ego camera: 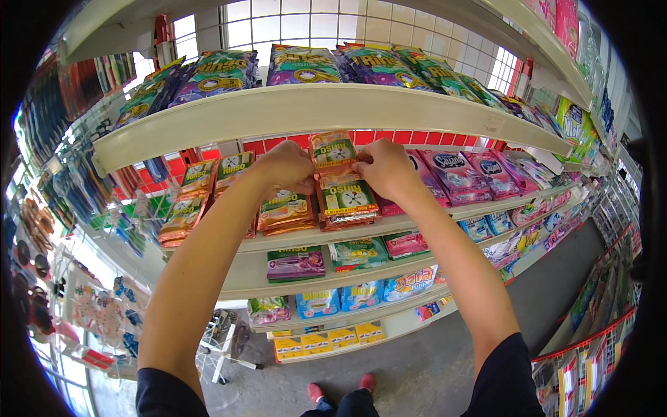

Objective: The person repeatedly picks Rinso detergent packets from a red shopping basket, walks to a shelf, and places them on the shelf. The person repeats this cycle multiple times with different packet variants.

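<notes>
On a metal shelf, small orange and green Rinso detergent sachets lie in stacks. My left hand [285,168] and my right hand [384,166] grip the two sides of an upside-down Rinso sachet strip [333,152] at the back of the shelf. A second upside-down stack [348,197] lies just in front of it, below my fingers. Under my left hand is an upright Rinso stack [285,211]. More orange sachets [183,208] lie further left. Pink Sayang packets [454,174] sit to the right of my right hand.
A shelf edge [323,107] bearing larger Rinso bags [305,65] spans above my hands. Lower shelves hold detergent packs [318,303] and yellow boxes [328,340]. Hanging goods line the left side; a white wheeled stand base [225,354] is on the floor. A red-edged rack [583,336] stands right.
</notes>
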`<state>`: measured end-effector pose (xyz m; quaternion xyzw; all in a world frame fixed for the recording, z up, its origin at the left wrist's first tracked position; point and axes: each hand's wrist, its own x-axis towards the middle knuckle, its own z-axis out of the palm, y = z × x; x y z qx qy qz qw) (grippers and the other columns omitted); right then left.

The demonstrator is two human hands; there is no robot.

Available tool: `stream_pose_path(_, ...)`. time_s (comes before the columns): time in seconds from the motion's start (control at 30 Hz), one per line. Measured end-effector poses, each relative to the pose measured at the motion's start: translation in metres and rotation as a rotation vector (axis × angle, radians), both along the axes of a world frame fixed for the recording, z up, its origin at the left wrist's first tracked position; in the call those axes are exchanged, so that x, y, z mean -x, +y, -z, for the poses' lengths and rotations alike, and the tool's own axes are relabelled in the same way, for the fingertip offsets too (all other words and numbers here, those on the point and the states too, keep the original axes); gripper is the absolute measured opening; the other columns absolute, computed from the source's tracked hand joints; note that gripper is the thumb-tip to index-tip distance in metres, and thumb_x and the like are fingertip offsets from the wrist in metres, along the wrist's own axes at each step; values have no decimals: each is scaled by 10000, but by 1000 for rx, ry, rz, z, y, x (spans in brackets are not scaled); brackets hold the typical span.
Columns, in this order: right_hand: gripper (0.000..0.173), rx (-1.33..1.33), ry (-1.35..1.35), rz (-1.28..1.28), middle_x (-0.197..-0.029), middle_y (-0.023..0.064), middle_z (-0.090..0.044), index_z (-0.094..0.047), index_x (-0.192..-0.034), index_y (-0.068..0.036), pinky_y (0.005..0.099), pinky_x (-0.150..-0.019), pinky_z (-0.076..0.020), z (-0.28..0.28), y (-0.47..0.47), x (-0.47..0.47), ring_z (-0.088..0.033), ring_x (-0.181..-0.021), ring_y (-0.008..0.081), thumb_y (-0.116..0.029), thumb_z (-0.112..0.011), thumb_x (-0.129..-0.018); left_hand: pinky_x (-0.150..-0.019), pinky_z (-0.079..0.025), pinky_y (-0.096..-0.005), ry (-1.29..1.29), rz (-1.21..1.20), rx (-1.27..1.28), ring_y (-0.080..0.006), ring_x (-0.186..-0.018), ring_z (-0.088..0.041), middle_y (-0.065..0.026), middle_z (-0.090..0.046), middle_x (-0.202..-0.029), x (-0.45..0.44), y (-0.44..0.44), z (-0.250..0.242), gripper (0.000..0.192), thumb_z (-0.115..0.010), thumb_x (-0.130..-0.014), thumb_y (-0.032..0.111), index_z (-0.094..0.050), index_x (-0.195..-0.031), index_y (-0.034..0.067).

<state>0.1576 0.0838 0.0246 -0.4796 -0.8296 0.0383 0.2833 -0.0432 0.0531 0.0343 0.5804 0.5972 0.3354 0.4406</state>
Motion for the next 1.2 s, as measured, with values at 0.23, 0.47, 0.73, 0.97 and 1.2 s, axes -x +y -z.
stream_pose_path(0.23,192,-87,1,-3,-850,216,-671,-705,-953,-15,421,-771,-520,2,-8,6,-662,-823,348,-119,-645,-802,-718,-582,-278,162,31,-58,-161,-796,-675,-144,-664,-934,1,-3,0,295,-601,-874,96,-607,-1084,-112)
stream_pose_path(0.47,222,-120,192,-63,-907,194,-679,-668,-1012,1,379,-754,-523,-9,-44,-5,-670,-830,309,-95,-661,-812,-748,-551,-301,312,23,-191,-186,-865,-673,-162,-663,-1023,-1,-39,-16,422,-574,-869,117,-537,-1248,-66)
stream_pose_path(0.73,311,429,888,-432,-974,76,-678,-598,-1168,23,263,-776,-518,4,-124,-39,-655,-879,160,-109,-633,-889,-850,-510,-326,-187,-29,-511,-189,-1015,-613,-139,-594,-1208,-30,-161,15,396,-543,-940,171,-510,-1281,-28)
stream_pose_path(0.97,345,1094,988,-735,-1133,91,-633,-535,-1268,-4,304,-804,-538,71,-178,-65,-633,-1013,187,-128,-570,-948,-933,-460,-361,-887,-216,-185,-194,-1074,-569,-117,-586,-1189,-69,-251,77,348,-494,-981,153,-493,-1292,-2)
stream_pose_path(1.2,333,1476,754,-742,-1134,132,-622,-523,-1269,9,341,-833,-543,142,-195,-107,-629,-1027,216,-138,-524,-970,-956,-448,-371,-1158,-597,-109,-189,-1098,-558,-100,-588,-1192,-134,-317,141,341,-504,-981,170,-508,-1284,15)
